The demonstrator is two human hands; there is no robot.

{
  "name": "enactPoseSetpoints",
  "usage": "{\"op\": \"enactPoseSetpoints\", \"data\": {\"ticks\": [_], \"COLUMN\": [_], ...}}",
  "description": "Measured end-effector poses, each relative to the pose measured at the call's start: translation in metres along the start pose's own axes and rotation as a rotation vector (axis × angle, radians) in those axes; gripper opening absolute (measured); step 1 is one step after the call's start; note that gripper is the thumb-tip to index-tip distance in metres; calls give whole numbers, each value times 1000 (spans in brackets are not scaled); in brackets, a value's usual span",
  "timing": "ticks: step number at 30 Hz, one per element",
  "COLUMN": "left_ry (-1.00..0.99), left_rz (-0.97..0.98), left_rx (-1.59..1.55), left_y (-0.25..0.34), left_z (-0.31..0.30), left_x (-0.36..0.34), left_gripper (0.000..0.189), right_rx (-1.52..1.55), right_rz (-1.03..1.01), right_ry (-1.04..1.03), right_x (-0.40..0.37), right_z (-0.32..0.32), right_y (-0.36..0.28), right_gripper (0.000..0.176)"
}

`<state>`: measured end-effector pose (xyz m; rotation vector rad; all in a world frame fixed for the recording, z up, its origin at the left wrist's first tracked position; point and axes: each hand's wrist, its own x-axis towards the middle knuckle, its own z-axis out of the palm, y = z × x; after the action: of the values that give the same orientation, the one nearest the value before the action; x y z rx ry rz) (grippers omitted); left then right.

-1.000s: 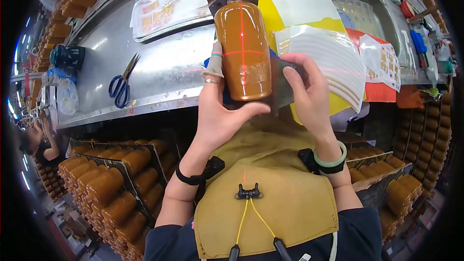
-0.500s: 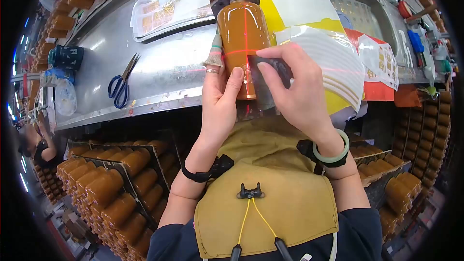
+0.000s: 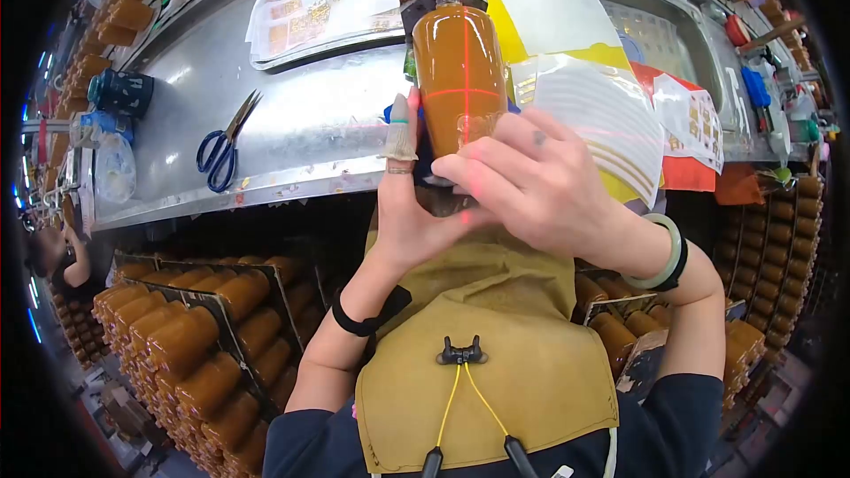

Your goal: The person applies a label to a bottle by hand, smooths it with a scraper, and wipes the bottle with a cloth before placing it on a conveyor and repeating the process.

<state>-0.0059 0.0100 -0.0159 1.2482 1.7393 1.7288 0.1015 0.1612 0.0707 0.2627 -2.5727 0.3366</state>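
Observation:
A glossy brown bottle (image 3: 460,57) lies with its neck in a metal holder (image 3: 443,0) and its base toward me. A red cross of light falls on it. My left hand (image 3: 412,204) is at the bottle's left side, fingers stretched out, thumb extended below the base; one finger wears a pale cover. My right hand (image 3: 540,181) is over the base end, its fingers curled in. Whatever it holds is hidden, and the dark flat scraper seen earlier does not show. Pale raised marks are just visible on the bottle above my right fingers.
Blue-handled scissors (image 3: 226,146) lie on the metal table (image 3: 301,124). A tray (image 3: 266,57) with gold decal sheets stands behind. Right are a white striped sheet (image 3: 593,115), a red sheet (image 3: 691,175) and a basin (image 3: 713,44). Brown bottles (image 3: 181,336) fill racks below.
My right hand has moved down to the bottle's base and turned, fingers curling; the dark scraper has gone from sight. My left thumb has left the bottle's face and dropped below its base.

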Motion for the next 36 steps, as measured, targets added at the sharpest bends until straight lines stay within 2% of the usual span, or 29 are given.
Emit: {"op": "enactPoseSetpoints", "data": {"ticks": [1,2,4,5,6,8,9,10,12,13,14,16,18,20,22,23,24,25,26,28,29,30,32,34,36], "left_ry": [52,132,212,307,307,249,227,159,174,181,172,154,137,85,31,29,28,61,63,154,200,194,264,298,364], "left_rz": [65,-11,24,168,171,106,70,7,-70,47,53,84,70,-4,33,-14,-56,-55,-55,267,412,412,562,540,528], "left_rx": [86,101,247,338,339,378,347,258,233,433,430,456,428,378,390,403,416,358,360,529,671,668,756,698,808], "left_y": [-4,-14,-11,-9,-8,-8,-11,-12,-10,-3,-4,-10,-13,-14,-13,-16,-18,-18,-14,-4,-2,-6,-19,-21,-20], "left_z": [5,13,19,23,21,14,7,1,7,9,9,3,-2,-7,-12,-11,-11,-9,-8,-4,-1,-1,-3,-1,3], "left_x": [1,-5,0,6,5,1,0,-1,-2,3,4,5,3,1,1,0,0,0,1,5,3,0,-7,-7,-10], "left_gripper": [131,124,118,112,112,109,107,108,107,106,106,102,99,99,100,102,104,96,96,70,47,47,42,46,42], "right_rx": [3,-39,-168,-286,-287,-183,-48,26,104,139,-56,-306,-131,150,143,122,120,33,-51,45,123,120,176,166,186], "right_rz": [70,101,117,85,83,-110,-109,-48,106,170,130,71,-117,-295,-22,125,128,222,315,403,424,431,590,616,662], "right_ry": [-32,8,157,230,233,194,63,30,28,176,272,265,297,119,51,242,245,344,439,562,580,581,544,542,554], "right_x": [3,8,19,24,21,11,2,2,6,10,15,8,-12,-21,-18,-13,-11,-12,-14,-13,-16,-20,-28,-38,-44], "right_z": [0,3,11,7,10,19,13,13,17,22,19,4,30,19,25,30,30,24,21,15,12,11,8,7,9], "right_y": [6,20,52,64,62,51,26,21,28,49,71,82,55,20,24,36,52,70,79,72,69,66,62,64,64], "right_gripper": [27,29,32,28,28,24,21,24,30,33,26,24,20,25,29,28,28,27,26,23,19,19,20,22,22]}}
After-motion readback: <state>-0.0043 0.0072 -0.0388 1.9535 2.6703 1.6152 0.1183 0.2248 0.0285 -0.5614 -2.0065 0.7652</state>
